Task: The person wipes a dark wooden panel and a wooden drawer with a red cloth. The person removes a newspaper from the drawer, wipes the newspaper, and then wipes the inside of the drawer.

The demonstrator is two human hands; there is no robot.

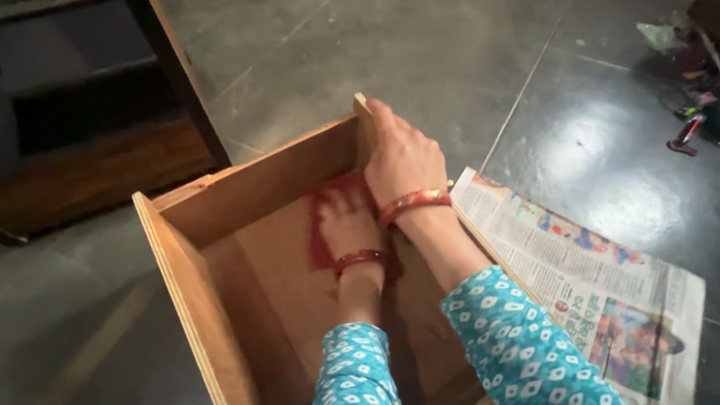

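A plywood drawer box (198, 296) lies on the dark tiled floor, open side up. My left hand (346, 221) is inside it, pressing a red cloth (324, 221) flat against the drawer bottom near the far wall. My right hand (400, 156) grips the top of the drawer's far right corner. Both wrists carry red bangles, and both sleeves are teal with a white pattern.
A spread newspaper (599, 283) lies on the floor against the drawer's right side. A dark wooden cabinet frame (90, 162) with an empty slot stands at the upper left. Scraps and small items (703, 87) sit at the upper right.
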